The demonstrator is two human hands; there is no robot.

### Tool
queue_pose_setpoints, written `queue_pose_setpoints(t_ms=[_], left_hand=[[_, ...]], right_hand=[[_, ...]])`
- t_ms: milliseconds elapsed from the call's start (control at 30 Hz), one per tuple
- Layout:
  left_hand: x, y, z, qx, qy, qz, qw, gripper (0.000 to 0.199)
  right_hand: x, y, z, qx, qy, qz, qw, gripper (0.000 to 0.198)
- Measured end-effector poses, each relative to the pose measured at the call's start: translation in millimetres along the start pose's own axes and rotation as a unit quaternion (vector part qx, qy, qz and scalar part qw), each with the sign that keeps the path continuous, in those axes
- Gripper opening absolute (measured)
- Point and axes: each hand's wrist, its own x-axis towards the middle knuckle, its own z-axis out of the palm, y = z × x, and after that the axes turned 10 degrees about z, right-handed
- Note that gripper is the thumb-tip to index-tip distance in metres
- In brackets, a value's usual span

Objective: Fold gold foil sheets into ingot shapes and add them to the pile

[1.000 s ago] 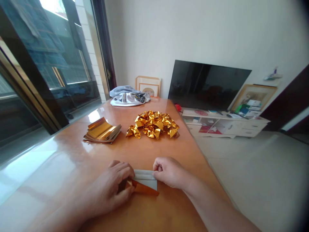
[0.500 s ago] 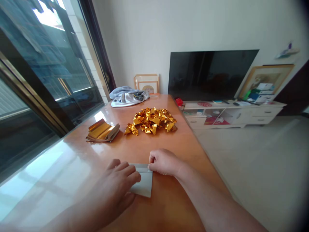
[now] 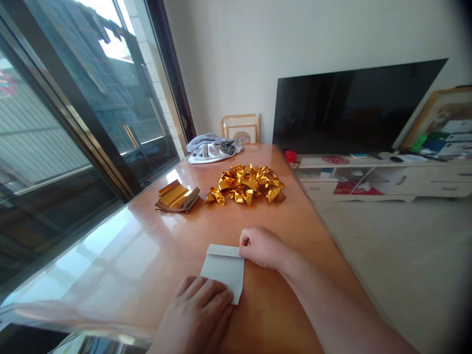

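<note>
A pale grey-white sheet of paper (image 3: 223, 270) lies on the brown table in front of me, with a narrow strip folded over along its far edge. At the far right corner, my right hand (image 3: 263, 247) pinches the sheet between thumb and bent fingers. My left hand (image 3: 204, 307) is closed at the near edge, its fingers side by side over the paper; the thumb is hidden. Beyond the hands rests a heap of folded gold foil pieces (image 3: 252, 183). A stack of gold foil sheets (image 3: 177, 196), curled at the top, is left of the heap.
Grey cloth (image 3: 214, 149) is bundled at the table's (image 3: 177, 255) far end, before some framed pictures (image 3: 241, 129). A glass sliding door (image 3: 110, 98) runs along the left. Past the table's right edge stand a low white cabinet (image 3: 413, 183) and a large black television (image 3: 354, 108).
My left hand has drawn back from the middle of the paper to its near edge, uncovering the folded strip. My right hand still pinches the far corner. The camera view has turned left.
</note>
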Motion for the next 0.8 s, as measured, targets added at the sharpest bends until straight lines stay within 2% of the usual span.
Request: queue_pose_setpoints(t_ms=[200, 333, 567, 700, 800], left_hand=[[-5.8, -1.6, 2.9, -0.026, 0.01, -0.018, 0.999, 0.02], [-8.3, -3.4, 6.8, -0.029, 0.013, -0.013, 0.999, 0.02], [-5.1, -3.7, -2.1, -0.079, 0.004, -0.027, 0.996, 0.017], [0.1, -6.8, -7.0, -0.132, 0.009, -0.061, 0.989, 0.023], [7.5, -12.3, -6.2, -0.136, 0.01, -0.087, 0.987, 0.031]], right_hand=[[2.7, 3.6, 5.2, 0.065, 0.006, -0.001, 0.998, 0.005], [8.5, 7.4, 8.3, 0.12, 0.037, 0.016, 0.992, 0.011], [11.0, 7.7, 8.9, 0.134, 0.053, 0.008, 0.989, 0.012], [11.1, 8.0, 10.6, 0.139, 0.049, 0.006, 0.989, 0.011], [10.4, 6.7, 11.4, 0.136, 0.045, -0.001, 0.99, 0.011]])
